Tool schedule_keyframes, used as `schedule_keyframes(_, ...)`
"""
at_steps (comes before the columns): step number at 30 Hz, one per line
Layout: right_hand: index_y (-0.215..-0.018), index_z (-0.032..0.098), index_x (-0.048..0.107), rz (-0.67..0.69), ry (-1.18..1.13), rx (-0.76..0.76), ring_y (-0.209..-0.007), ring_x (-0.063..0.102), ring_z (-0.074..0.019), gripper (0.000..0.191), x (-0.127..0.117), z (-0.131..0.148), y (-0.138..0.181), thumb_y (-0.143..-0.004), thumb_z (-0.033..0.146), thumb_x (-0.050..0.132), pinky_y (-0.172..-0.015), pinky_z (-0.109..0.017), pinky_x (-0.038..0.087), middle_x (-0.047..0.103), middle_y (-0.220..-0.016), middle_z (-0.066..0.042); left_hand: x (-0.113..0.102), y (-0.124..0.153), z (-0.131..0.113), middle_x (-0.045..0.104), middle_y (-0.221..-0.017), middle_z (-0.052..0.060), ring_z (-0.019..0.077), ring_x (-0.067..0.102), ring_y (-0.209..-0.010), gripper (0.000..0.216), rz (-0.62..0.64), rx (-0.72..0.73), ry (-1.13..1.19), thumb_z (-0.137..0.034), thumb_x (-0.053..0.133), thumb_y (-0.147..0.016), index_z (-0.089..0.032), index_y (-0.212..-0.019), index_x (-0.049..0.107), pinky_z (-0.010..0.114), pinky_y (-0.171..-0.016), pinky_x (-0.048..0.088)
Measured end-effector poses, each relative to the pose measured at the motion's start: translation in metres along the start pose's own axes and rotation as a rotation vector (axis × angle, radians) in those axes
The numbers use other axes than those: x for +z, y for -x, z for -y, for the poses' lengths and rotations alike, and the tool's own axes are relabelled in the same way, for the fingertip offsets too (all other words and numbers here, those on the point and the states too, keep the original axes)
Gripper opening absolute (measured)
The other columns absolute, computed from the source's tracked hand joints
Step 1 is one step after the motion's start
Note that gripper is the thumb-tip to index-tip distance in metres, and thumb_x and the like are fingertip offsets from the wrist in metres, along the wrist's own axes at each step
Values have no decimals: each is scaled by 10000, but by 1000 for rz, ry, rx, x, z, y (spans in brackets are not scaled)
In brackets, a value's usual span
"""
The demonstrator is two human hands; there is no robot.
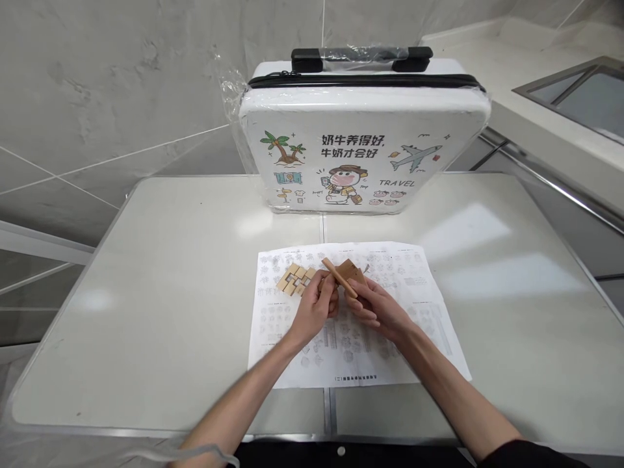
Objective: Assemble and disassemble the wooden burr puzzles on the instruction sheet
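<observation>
Head view: a slim wooden stick point(339, 278) and a broader brown wooden piece point(347, 269) are up between the hands, above the middle of a printed sheet point(390, 370). The right hand point(375, 303) pinches the stick's near end, its thumb on top and the fingers bent beneath, with the brown piece against it. The left hand point(318, 302) is curled close beside the stick, thumb against fingers; they hide whether anything is gripped inside. Just past its knuckles is a lattice of pale wooden blocks point(294, 279) with gaps in it, partly covered by that hand.

Hands and forearms also block much of the sheet's small diagrams. The sheet lies across the centre seam of a pale table point(146, 292). Behind it, a white suitcase point(361, 123) stands upright at the table's far side, wrapped in clear plastic point(233, 94), its black handle point(361, 58) on top, hiding part of the grey wall point(146, 78). A light counter point(487, 58) runs along the right, well apart from the hands.
</observation>
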State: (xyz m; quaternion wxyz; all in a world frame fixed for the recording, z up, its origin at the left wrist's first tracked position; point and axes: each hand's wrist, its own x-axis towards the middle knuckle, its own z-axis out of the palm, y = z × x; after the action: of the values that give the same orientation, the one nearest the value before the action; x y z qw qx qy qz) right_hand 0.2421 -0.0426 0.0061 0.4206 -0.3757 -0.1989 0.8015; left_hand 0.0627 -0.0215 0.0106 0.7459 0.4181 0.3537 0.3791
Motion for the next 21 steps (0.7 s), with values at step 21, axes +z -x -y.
schedule_keyframes(21,-772,187,555,89,-335,67,-359,164,9,367,-7,0,-5,-907,338,861,-275,-51,275,459,-606,115,4,4,-8,455,-638,-62,98,351,-504,415,31,-19,-181,-605,483,-1077,-200,-1086,574,242,-483,312)
